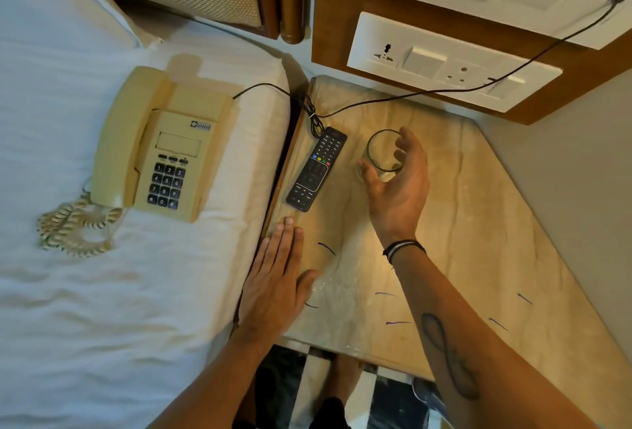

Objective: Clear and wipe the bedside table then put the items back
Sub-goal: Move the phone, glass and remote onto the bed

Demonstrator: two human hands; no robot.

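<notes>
A: White sheeting is covering the bed (102,291) at the far left, and a cream telephone (160,144) is being carried on it, its handset seated in the cradle and its coiled cord (75,226) lying loose beside it near the bed's edge.

B: What is being seen further right?

A: A thin black cable (427,90) is being run from the telephone, over the gap, across the back of the table (478,223) and up to the wall panel. A black remote (316,168) is lying flat on the pale marble top, close to the table's left edge, its top end just beside a knot in the cable.

B: And the hands?

A: The left hand (277,278) is being laid flat, palm down and fingers straight, across the seam where the bed meets the table; nothing is being held by it. The right hand (398,175) is being curled around a clear drinking glass (381,155), which is standing upright just right of the remote. The thumb is being pressed at the near side of the glass while the fingers are wrapped around its far side, though whether it is being lifted off the marble cannot be told.

B: Anything beyond that?

A: White socket plates (455,69) are being shown on the wooden wall panel behind the table.
</notes>
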